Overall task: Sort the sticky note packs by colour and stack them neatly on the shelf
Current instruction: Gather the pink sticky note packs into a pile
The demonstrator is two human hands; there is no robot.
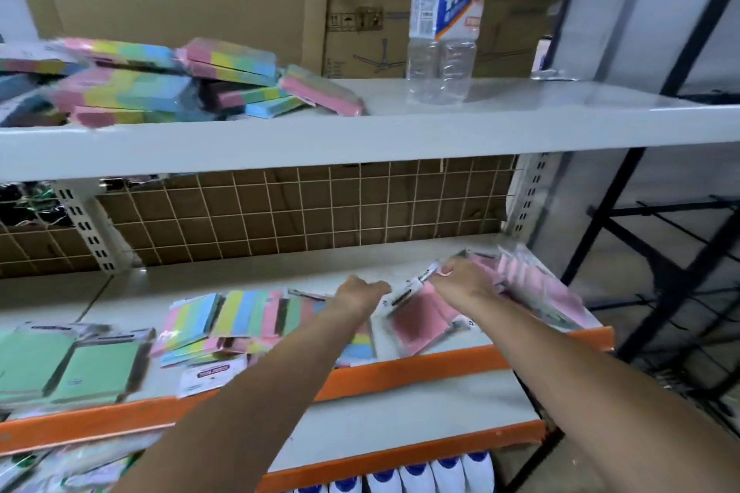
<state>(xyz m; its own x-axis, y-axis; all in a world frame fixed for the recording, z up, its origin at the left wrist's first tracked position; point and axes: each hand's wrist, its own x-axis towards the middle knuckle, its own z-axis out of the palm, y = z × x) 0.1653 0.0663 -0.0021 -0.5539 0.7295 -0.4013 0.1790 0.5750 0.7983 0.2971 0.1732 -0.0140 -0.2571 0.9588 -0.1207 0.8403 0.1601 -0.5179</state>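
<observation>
From the head camera, the right hand point(460, 276) pinches the top edge of a pink pack point(416, 318) on the shelf point(440, 362), probably to slide it onto the pink pile point(536, 292) just right of the grip. The left hand point(360, 292), fingers curled, seems to steady its other corner, though that hold is unclear. Rainbow packs point(236, 316) lie left of it.

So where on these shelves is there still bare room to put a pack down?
On the top shelf, bare board runs from the mixed pile past the water bottle to the right end. On the middle shelf, a strip along the wire grid lies bare at the back left. Its front is crowded: green packs, striped packs, pink packs.
</observation>
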